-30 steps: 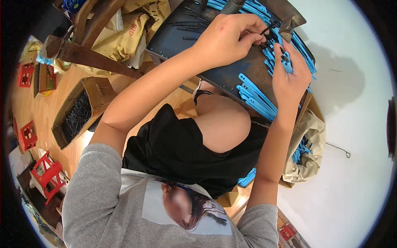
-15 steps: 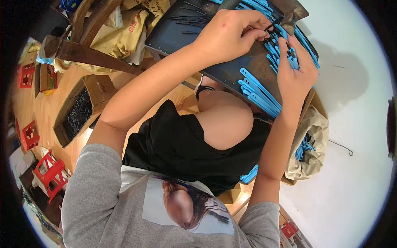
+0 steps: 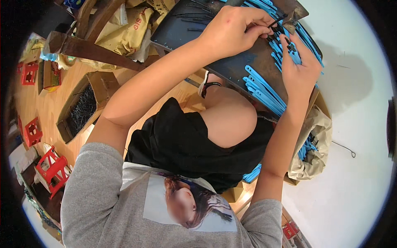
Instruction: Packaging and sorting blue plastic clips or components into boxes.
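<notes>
Between the thumb and fingers of my left hand (image 3: 237, 31) is a thin black strip (image 3: 279, 20), pinched near the far edge of the dark work table (image 3: 231, 66). My right hand (image 3: 302, 66), just to the right, is closed round a blue plastic strip (image 3: 294, 57) with small black pieces at its upper end. How many strips lie in that grip is hidden. Loose blue strips (image 3: 264, 89) lie fanned out on the table below my hands. More are heaped beyond my right hand. Several thin black strips (image 3: 192, 16) rest on the table's left part.
A rusty metal block (image 3: 292, 20) stands by my fingertips. At the right, a paper-lined box (image 3: 316, 153) holds blue strips, beside a white wall (image 3: 351, 124). A cardboard box (image 3: 105, 84) of black strips, red stools (image 3: 53, 169) and a wooden chair frame (image 3: 95, 56) are at the left.
The black strip in my left hand has tilted and now points further up and right. Both hands keep their grips; the whole view has shifted slightly.
</notes>
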Tool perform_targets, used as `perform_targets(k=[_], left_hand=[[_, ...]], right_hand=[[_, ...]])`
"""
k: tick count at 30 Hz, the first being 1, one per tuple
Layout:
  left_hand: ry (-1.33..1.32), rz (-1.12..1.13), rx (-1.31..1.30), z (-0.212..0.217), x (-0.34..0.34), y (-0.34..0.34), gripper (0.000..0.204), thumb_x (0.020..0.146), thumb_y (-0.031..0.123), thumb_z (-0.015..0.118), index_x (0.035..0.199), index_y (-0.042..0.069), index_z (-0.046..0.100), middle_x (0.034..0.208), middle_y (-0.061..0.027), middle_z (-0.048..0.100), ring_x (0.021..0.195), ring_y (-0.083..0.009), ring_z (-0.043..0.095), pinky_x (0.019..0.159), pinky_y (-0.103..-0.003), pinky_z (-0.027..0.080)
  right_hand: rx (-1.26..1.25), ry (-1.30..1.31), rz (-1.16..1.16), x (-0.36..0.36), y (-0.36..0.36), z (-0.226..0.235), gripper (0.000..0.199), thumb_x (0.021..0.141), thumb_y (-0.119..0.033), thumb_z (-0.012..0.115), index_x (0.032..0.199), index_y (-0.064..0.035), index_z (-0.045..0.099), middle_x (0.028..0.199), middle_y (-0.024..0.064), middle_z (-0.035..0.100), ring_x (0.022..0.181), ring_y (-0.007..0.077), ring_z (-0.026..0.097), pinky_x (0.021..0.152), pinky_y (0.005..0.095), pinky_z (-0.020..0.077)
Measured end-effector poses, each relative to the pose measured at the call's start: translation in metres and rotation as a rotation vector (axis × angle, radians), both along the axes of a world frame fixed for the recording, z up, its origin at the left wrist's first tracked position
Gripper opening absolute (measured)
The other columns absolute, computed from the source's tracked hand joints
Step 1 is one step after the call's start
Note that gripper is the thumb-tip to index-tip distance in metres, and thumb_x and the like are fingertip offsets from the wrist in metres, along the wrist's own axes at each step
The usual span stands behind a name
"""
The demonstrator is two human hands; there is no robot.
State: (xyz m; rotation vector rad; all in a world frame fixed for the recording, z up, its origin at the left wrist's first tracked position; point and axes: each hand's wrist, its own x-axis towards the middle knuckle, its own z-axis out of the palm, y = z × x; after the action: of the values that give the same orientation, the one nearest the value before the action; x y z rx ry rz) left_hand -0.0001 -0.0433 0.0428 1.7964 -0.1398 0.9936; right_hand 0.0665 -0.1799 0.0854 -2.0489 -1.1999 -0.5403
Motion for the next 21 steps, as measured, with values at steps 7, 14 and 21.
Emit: perform_targets(k=[7, 14, 21], left_hand=[[0.049, 0.001, 0.052, -0.003, 0.004, 0.002, 0.011, 0.077, 0.002, 0.056, 0.087, -0.003, 0.057, 0.073, -0.0092, 0.062, 0.074, -0.0143, 0.062, 0.064, -0.023, 0.050], [0.145, -0.051, 0.116, 0.000, -0.003, 0.006, 0.011, 0.076, 0.006, 0.060, 0.083, -0.002, 0.059, 0.072, -0.0073, 0.062, 0.069, -0.0143, 0.062, 0.059, -0.023, 0.049], [0.070, 0.178, 0.494, -0.008, -0.037, 0.019, 0.007, 0.071, 0.010, 0.064, 0.076, 0.005, 0.063, 0.071, -0.0066, 0.062, 0.058, -0.0200, 0.060, 0.050, -0.025, 0.047]], right_hand=[[0.073, 0.105, -0.006, 0.000, 0.000, -0.007, 0.023, 0.072, -0.013, 0.067, 0.089, 0.0026, 0.062, 0.082, 0.0125, 0.064, 0.071, 0.0127, 0.058, 0.067, 0.0234, 0.0439], [0.156, 0.194, 0.049, -0.013, 0.009, -0.006, 0.022, 0.072, -0.013, 0.063, 0.089, 0.0015, 0.060, 0.073, 0.0100, 0.063, 0.060, 0.0129, 0.056, 0.059, 0.0230, 0.0437], [0.182, 0.293, -0.201, -0.027, 0.000, -0.001, 0.024, 0.080, -0.022, 0.059, 0.081, 0.0020, 0.059, 0.061, 0.0025, 0.056, 0.055, 0.0075, 0.047, 0.054, 0.0213, 0.0387]])
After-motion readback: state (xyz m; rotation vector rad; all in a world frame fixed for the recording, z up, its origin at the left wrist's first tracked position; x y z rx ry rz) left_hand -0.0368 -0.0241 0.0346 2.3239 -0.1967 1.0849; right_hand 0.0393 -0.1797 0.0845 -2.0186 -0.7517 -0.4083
